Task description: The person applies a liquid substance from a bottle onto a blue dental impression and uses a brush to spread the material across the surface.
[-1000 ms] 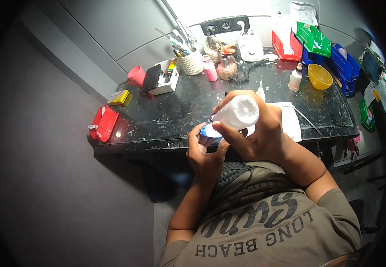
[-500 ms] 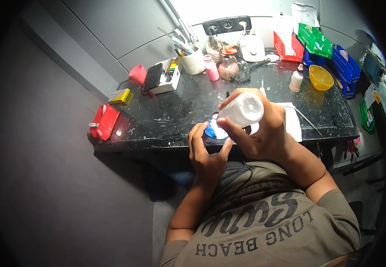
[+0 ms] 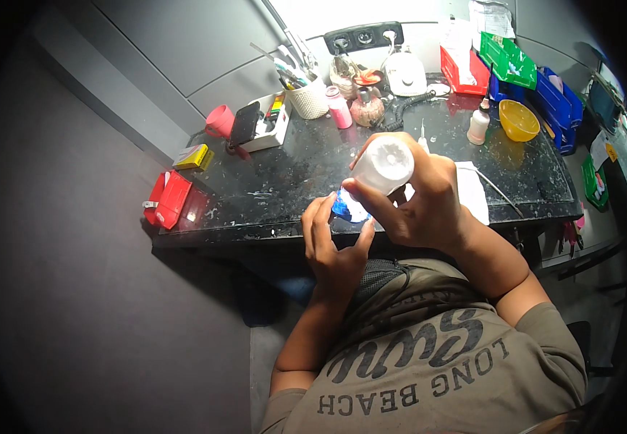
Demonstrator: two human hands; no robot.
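Note:
My right hand is wrapped round a translucent white plastic bottle. The bottle is tipped over, its base facing up toward me and its mouth end hidden behind it. Below and left of the bottle is a small blue and white piece, too bright in places to make out its kind. Between thumb and fingers, my left hand grips this piece at the desk's front edge. A white cloth or paper lies on the desk beyond my right wrist.
The black, stained desk carries a red bin, a yellow box, a white organiser and a cup of tools. Toward the back stand a pink bottle and a dropper bottle. A yellow bowl sits right, near blue bins.
The bottle and my right hand have shifted slightly left and upward in the picture. My left hand stays almost in place, still on the blue and white piece.

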